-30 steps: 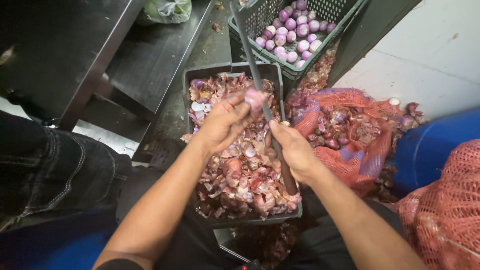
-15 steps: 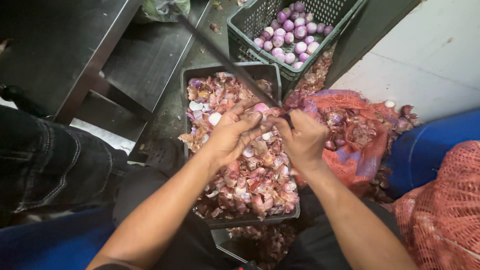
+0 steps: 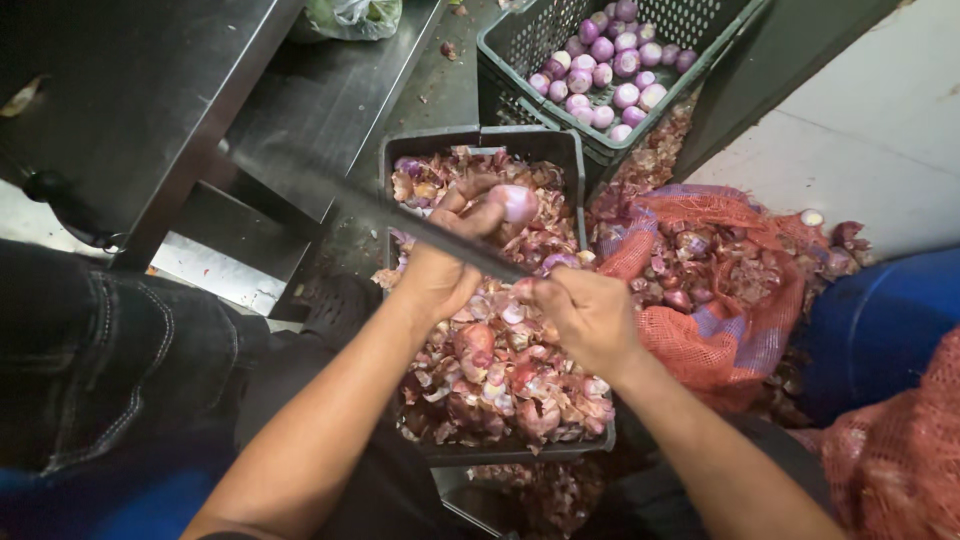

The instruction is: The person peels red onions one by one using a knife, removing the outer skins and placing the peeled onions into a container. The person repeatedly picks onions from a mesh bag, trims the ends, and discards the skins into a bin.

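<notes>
Head-cam view looking down at two bare forearms over a dark rectangular plastic tray (image 3: 570,150) heaped w/ reddish-purple onion skins and trimmings.

The left hand (image 3: 445,270) is closed around a small, pale pink-purple peeled onion (image 3: 515,202), pinched at the fingertips and raised just above the far end of the tray. The right hand (image 3: 590,320) is fisted tight on the handle of a long, dark, flat-bladed knife (image 3: 400,220). The handle itself is hidden inside the fist.

Key relation: the knife's long axis runs diagonally from the right fist, near the tray's centre, up and away to the left, passing across the left hand & out beyond the tray's left edge. The blade crosses just below the onion; whether the edge touches it can't be told. The onion sits ahead of both hands and a bit left of the right fist. The left hand is on it, the right hand near but apart from it. The hands are close together, not touching.

Around them: a green plastic mesh crate (image 3: 520,40) of peeled purple onions beyond the tray; an orange-red net sack (image 3: 720,330) of unpeeled onions to the right; a blue plastic container (image 3: 890,320) further right; a dark metal shelf frame (image 3: 150,90) to the left.
</notes>
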